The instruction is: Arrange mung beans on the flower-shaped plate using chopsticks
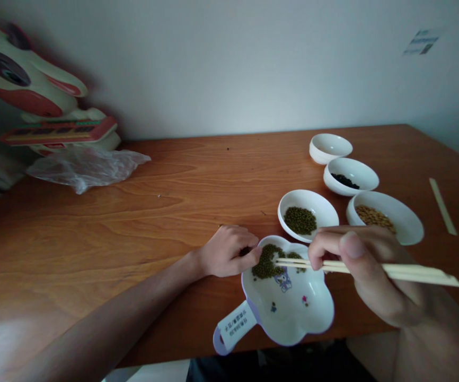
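My right hand [368,270] is closed around a pair of pale wooden chopsticks [404,272]. Their tips touch small green beans [268,261] in a white flower-shaped dish [289,318] with a purple rim and a labelled handle [235,328]. At the dish's upper left rim, my left hand [231,250] is closed on the edge, its fingers curled. Just behind the dish stands a white bowl [327,209] holding more green beans [300,220]. Cartoon prints decorate the dish's inside.
Beyond are white bowls with tan beans [374,216] and dark beans [344,181], and another white bowl [330,144]. A pale wooden strip [442,206] lies at right. A dog-shaped toy keyboard [62,130] and clear plastic bag [88,167] sit at left, before the wall [221,63].
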`<control>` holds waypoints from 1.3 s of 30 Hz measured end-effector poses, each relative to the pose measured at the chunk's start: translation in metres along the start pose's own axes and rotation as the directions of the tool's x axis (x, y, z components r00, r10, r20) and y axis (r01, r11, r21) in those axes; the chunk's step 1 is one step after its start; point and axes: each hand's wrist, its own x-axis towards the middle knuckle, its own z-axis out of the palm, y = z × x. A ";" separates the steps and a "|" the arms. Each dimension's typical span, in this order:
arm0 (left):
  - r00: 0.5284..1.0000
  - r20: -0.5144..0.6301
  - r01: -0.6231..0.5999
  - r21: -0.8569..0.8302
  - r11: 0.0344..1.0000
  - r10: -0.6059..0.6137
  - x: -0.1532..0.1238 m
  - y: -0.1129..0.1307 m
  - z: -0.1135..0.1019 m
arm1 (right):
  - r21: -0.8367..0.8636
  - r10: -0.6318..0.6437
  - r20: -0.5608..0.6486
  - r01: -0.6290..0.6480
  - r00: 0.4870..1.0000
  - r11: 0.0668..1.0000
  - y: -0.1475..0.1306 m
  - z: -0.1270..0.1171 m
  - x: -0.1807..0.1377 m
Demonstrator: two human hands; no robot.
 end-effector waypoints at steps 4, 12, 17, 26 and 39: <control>1.000 -0.001 0.001 -0.002 1.000 -0.002 0.000 -0.001 0.001 | 0.002 0.001 -0.003 -0.001 1.000 1.000 0.002 -0.001 0.000; 1.000 -0.006 -0.002 0.009 1.000 0.002 0.000 0.000 0.000 | -0.023 0.006 -0.014 -0.006 1.000 1.000 -0.003 -0.005 -0.001; 1.000 0.009 0.002 0.008 1.000 -0.002 -0.001 0.000 0.000 | -0.024 0.021 -0.018 -0.022 1.000 0.999 -0.002 -0.003 0.000; 0.999 0.027 0.025 0.006 1.000 -0.025 -0.001 0.000 -0.001 | -0.018 0.035 -0.024 -0.036 0.999 0.999 0.000 -0.001 0.000; 0.999 0.020 0.032 0.006 0.999 -0.032 0.000 0.002 -0.001 | -0.039 -0.035 -0.036 0.034 0.999 0.999 -0.004 0.000 0.002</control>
